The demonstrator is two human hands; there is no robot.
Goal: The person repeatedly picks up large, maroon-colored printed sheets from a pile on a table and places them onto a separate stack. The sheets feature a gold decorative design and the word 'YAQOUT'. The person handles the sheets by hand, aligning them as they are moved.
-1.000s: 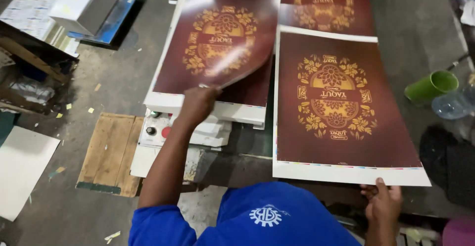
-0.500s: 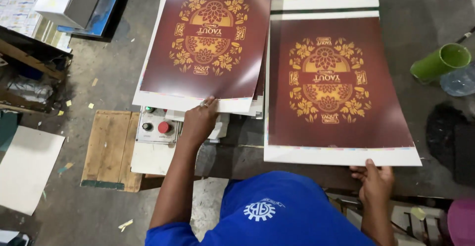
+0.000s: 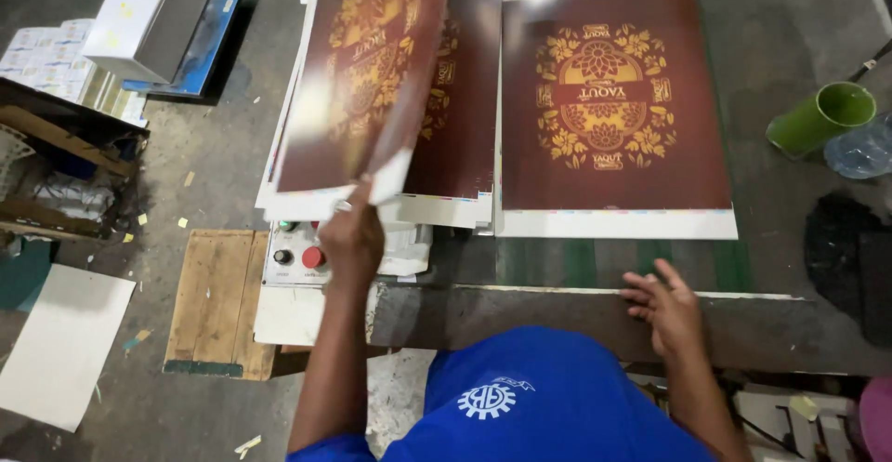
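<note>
My left hand (image 3: 351, 235) grips the near edge of a glossy maroon printed sheet (image 3: 358, 72) with a gold floral emblem and holds it lifted and tilted above a stack of like sheets (image 3: 460, 118). To the right, another maroon sheet (image 3: 609, 113) with a white border lies flat on the dark green machine table (image 3: 576, 267). My right hand (image 3: 662, 306) rests with fingers spread on the table's near edge, apart from that sheet and holding nothing.
A control box with a red button (image 3: 299, 256) sits below the stack. A wooden pallet (image 3: 218, 299) and a white board (image 3: 60, 346) lie on the floor at left. A green cup (image 3: 822, 116) and a clear plastic container (image 3: 859, 151) stand at right. Boxes (image 3: 153, 16) sit at far left.
My left hand has lifted the top sheet off the stack and tilted it up. My right hand has let go of the right sheet, which now lies farther away on the table.
</note>
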